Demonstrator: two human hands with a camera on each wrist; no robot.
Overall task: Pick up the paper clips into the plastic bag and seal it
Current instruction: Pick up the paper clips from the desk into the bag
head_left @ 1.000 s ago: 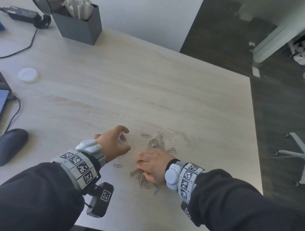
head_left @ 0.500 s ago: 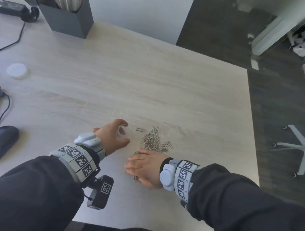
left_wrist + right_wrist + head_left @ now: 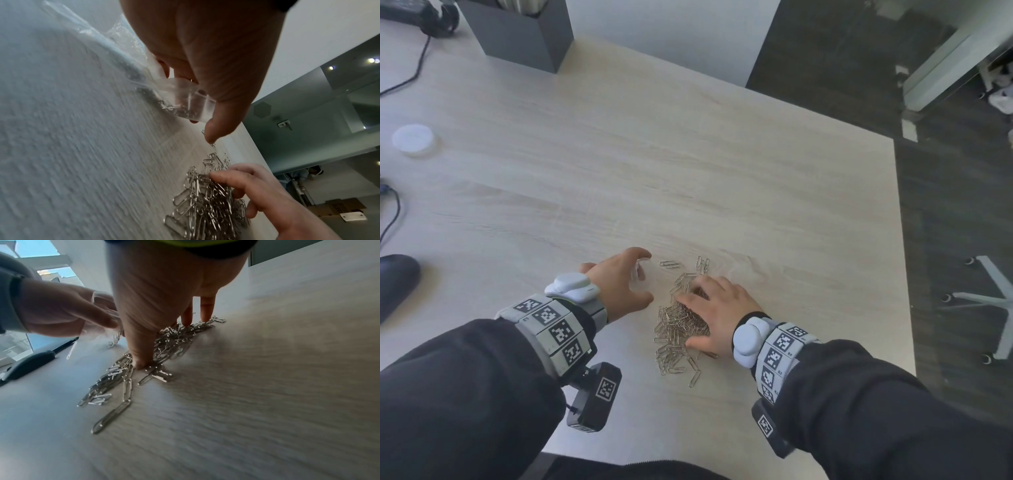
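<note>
A pile of silver paper clips (image 3: 671, 342) lies on the pale wooden table (image 3: 756, 205) near its front edge. My right hand (image 3: 686, 320) is spread over the pile, with thumb and fingertips pressing down on the clips (image 3: 174, 340). Just to the left, my left hand (image 3: 646, 277) pinches the mouth of a small clear plastic bag (image 3: 636, 278). The bag (image 3: 191, 100) lies on the table with a few clips inside. One loose clip (image 3: 670, 264) and two more (image 3: 702, 265) lie just beyond the pile.
A dark grey holder box (image 3: 517, 31) stands at the back left, a white round lid (image 3: 413, 139) and a dark mouse (image 3: 395, 284) at the far left. The table's right edge (image 3: 900, 274) is close; an office chair base (image 3: 993, 301) stands beyond it.
My right hand reached left to a stray clip, then came back right and forward over the pile with its fingers spread. The stray clip is gone from that spot. The left hand kept holding the bag.
</note>
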